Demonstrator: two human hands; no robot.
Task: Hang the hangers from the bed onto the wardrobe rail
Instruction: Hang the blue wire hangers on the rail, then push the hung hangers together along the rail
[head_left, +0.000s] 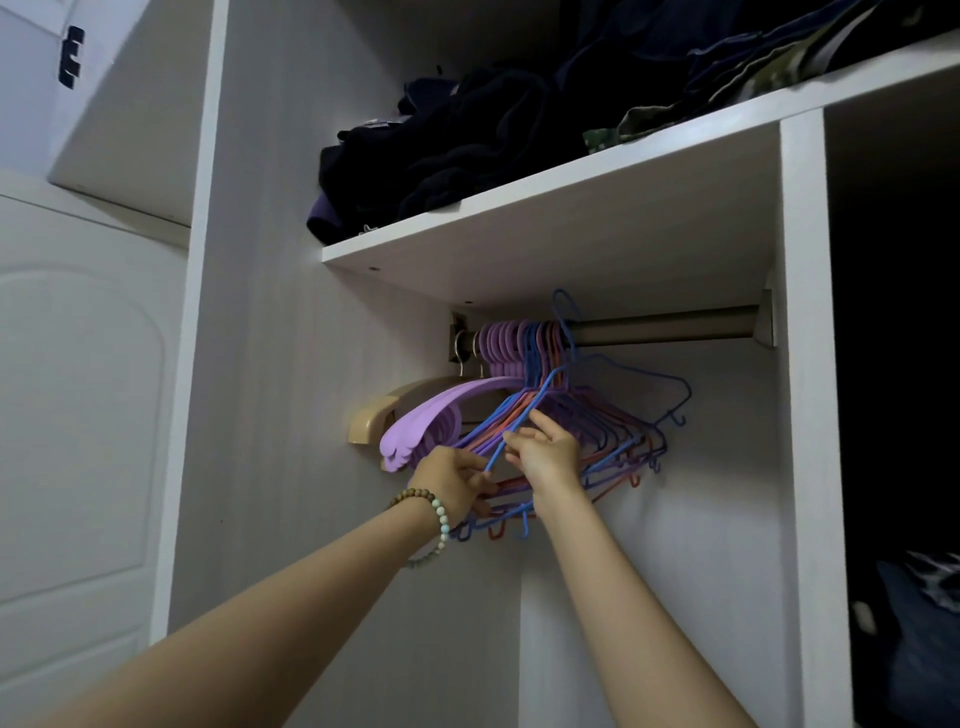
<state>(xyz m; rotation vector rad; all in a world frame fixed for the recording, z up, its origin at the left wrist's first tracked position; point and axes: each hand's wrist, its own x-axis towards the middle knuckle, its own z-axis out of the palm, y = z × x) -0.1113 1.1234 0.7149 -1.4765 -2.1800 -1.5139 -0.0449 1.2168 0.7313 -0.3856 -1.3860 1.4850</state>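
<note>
White wardrobe (249, 364) seen from below, dim light. There's a shelf (597, 234) up top with a heap of dark clothes (467, 145) piled on it, and right under it a metal rail (660, 328) running across to the divider panel (805, 364). Closed white door (78, 415) off to the left; the compartment on the right is mostly too dark to make out.

All the hangers are bunched at the left end of the rail, while the right part of it is bare. A beige hanger (374, 410) sits closest to the wall, then a stack of chunky purple hangers (431, 423), then a bundle of thin hangers (597, 415) in blue, red and purple with little hooks at their ends. Rightmost is one blue hanger (540, 393), tilted, with its hook poking up at the rail. Can't tell if it's fully over the rail or just against it.

Both arms reach up and meet at that blue hanger. The left hand (452, 480), with a bead bracelet (439, 514) on the wrist, has its fingers curled round the low end of the hanger's near arm. The right hand (548, 452) is just above it on the same arm, pinching it between thumb and fingers with the index finger stretched up along it
</note>
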